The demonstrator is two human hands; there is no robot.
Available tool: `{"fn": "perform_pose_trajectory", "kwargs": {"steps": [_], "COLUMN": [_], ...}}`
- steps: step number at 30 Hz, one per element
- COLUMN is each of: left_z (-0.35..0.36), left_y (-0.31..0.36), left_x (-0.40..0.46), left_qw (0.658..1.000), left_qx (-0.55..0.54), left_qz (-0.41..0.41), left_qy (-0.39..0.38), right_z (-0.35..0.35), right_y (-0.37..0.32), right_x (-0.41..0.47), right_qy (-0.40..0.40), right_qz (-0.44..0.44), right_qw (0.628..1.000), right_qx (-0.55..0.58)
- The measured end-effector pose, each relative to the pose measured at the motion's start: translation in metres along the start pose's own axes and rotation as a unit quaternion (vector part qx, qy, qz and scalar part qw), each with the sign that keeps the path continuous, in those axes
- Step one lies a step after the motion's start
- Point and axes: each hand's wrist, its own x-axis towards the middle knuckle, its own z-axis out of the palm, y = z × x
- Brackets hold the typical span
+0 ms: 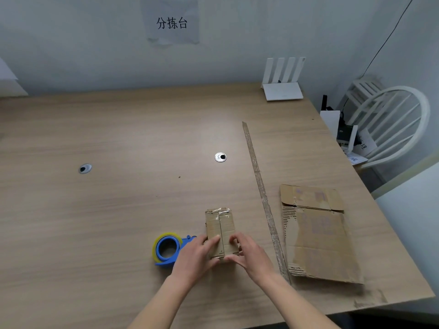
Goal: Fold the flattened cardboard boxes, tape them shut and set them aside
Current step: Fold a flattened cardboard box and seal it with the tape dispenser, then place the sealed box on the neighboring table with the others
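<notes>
A small cardboard box (pixel 221 231), already folded up, stands on the bench (pixel 118 138) at about 6 o'clock in the view, its two top flaps meeting in a seam that runs away from the person. Both hands hold it at its near end: the left hand (pixel 196 257) lies against the left side with its fingers (pixel 212 243) laid fairly straight over the left flap, and the right hand (pixel 249 254) curls round the right side, fingers on top and thumb at the near edge. This looks like a hold meant to keep the flaps pressed shut and the seam closed so tape can go over it; crinkled clear tape already shows at the far end of the box. The tape dispenser (pixel 168 249), blue with a yellowish roll, lies just beside the left hand at 9 o'clock from the box, probably kept there for a quick reach. At 3 o'clock lies a flattened box (pixel 318 236), torn along its left edge, seemingly waiting its turn. Between the two runs a long thin cardboard strip (pixel 262 200), pointing toward 12 o'clock. The bench is pale wood grain with two round cable holes (pixel 220 157). A white router (pixel 282 84) stands at the far right corner, a white chair (pixel 392 124) is beyond the right edge, and a paper sign (pixel 171 22) hangs on the pale wall.
</notes>
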Motion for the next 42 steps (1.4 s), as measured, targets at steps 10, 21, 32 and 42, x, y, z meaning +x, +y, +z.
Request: {"fn": "perform_pose_trajectory", "kwargs": {"steps": [10, 21, 32, 42], "left_z": [-0.007, -0.163, -0.301, -0.36], "left_y": [0.024, 0.11, 0.137, 0.042], "left_x": [0.018, 0.06, 0.02, -0.093], "left_qw": [0.943, 0.807, 0.779, 0.807], "left_qx": [-0.263, -0.515, -0.548, -0.403], "left_qz": [-0.205, -0.193, -0.135, -0.122], "left_qy": [-0.01, 0.215, 0.274, 0.414], "right_z": [-0.007, -0.182, -0.289, -0.233], "right_y": [-0.01, -0.124, -0.215, -0.363], "right_x": [0.028, 0.066, 0.038, 0.027], "right_qy": [0.02, 0.026, -0.002, -0.044], "right_qz": [0.187, 0.139, -0.141, -0.285], "right_qw": [0.945, 0.94, 0.938, 0.949], "right_qx": [0.267, 0.31, 0.317, 0.125]}}
